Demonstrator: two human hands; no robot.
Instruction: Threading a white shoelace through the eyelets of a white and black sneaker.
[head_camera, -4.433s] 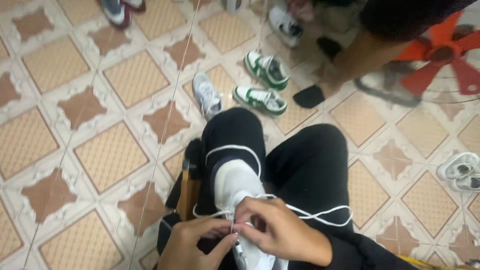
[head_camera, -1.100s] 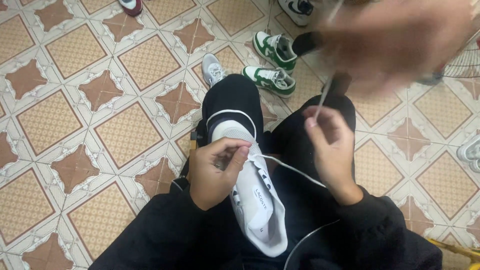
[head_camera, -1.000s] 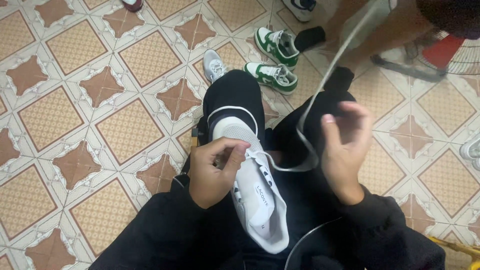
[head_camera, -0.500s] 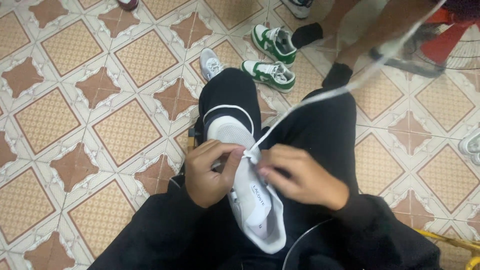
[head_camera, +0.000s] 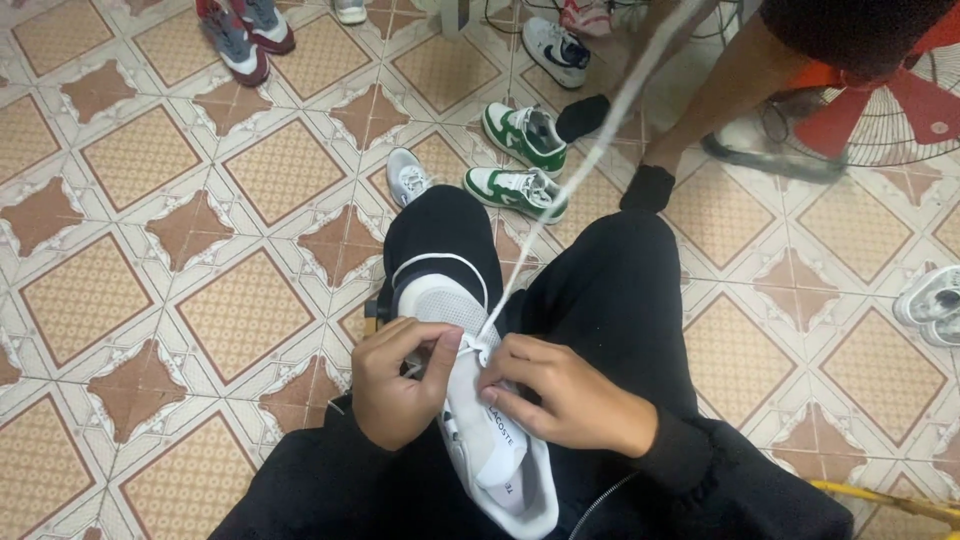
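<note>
Since half a second earlier, both hands had closed in on the eyelets while the white lace (head_camera: 590, 150) ran taut toward one o'clock. On the lap lay the white sneaker (head_camera: 480, 420), toe at twelve o'clock. Left hand (head_camera: 395, 395) pinched the lace between thumb and forefinger; right hand (head_camera: 570, 400), at three o'clock of it, pressed curled fingers on the tongue. Soft and light, the shoe seemed easy to steady by its sides; the thin, limp lace wanted gripping near its tip. Green sneakers (head_camera: 520, 160) stood beyond.

Green-white sneakers (head_camera: 520, 160), red fan (head_camera: 880, 100), tiled floor (head_camera: 150, 250).
</note>
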